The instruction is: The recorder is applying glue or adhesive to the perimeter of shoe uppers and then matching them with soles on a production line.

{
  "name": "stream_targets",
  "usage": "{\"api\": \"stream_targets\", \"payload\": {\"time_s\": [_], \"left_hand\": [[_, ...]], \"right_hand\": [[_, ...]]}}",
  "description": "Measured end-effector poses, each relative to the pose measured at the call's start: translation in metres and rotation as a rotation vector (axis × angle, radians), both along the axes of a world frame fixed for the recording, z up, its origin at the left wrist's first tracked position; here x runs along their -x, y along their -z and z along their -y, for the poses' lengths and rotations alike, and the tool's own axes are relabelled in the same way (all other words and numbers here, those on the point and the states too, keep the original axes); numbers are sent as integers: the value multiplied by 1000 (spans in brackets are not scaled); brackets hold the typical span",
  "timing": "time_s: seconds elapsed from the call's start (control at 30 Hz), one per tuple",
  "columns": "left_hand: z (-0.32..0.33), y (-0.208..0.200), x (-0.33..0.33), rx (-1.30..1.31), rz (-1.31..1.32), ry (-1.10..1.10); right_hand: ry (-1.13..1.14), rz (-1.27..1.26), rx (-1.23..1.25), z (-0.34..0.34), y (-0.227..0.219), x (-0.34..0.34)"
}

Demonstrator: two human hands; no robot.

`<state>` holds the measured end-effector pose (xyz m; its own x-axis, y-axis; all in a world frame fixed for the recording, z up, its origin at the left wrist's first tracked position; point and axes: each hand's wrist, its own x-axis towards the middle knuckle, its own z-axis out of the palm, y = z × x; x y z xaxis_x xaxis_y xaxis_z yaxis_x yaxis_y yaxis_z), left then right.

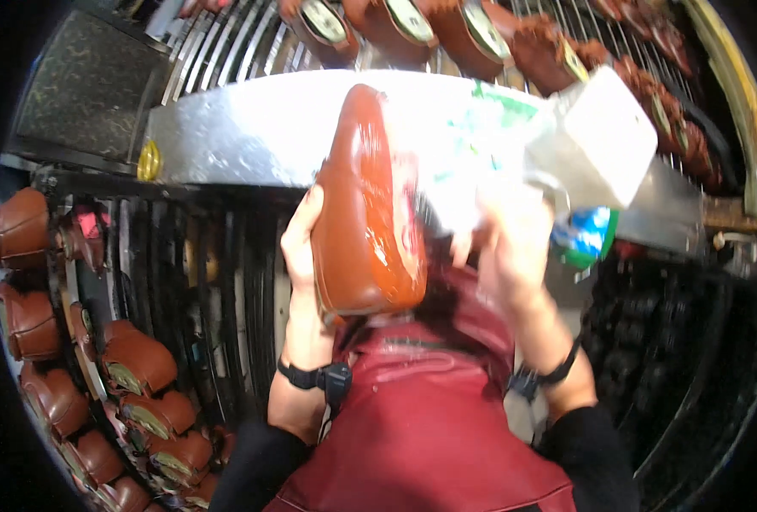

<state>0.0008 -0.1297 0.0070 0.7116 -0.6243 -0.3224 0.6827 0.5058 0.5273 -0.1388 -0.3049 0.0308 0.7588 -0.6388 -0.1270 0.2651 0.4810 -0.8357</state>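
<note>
A brown leather shoe upper point(353, 213), shaped like a boot on a last, stands in the middle with its narrow end away from me. My left hand point(301, 239) grips its left side, fingers wrapped round it. Glossy highlights run along its right side. My right hand point(515, 239) is close to that right side, smeared by motion. Its fingers are curled at a pale, blurred thing point(455, 205) whose kind I cannot make out. A dark red apron point(412, 410) covers my lap below the shoe upper.
A metal work surface point(225, 136) lies ahead, with a white container point(609, 136) and a blue-green packet point(587, 235) at its right. Several brown shoe uppers point(404, 26) rest on the slatted rack behind. More uppers point(139, 354) fill a rack at left. A dark rack point(651, 341) stands right.
</note>
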Motion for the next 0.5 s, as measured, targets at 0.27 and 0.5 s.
{"api": "stream_targets", "payload": {"time_s": [0.27,0.5], "left_hand": [[20,-43,-191,-667,849,-403],[106,-36,-402,-1944,1232,75]], "right_hand": [[309,-26,-325,-4,-10,-20],[435,-116,-182,1,-26,-3]]}}
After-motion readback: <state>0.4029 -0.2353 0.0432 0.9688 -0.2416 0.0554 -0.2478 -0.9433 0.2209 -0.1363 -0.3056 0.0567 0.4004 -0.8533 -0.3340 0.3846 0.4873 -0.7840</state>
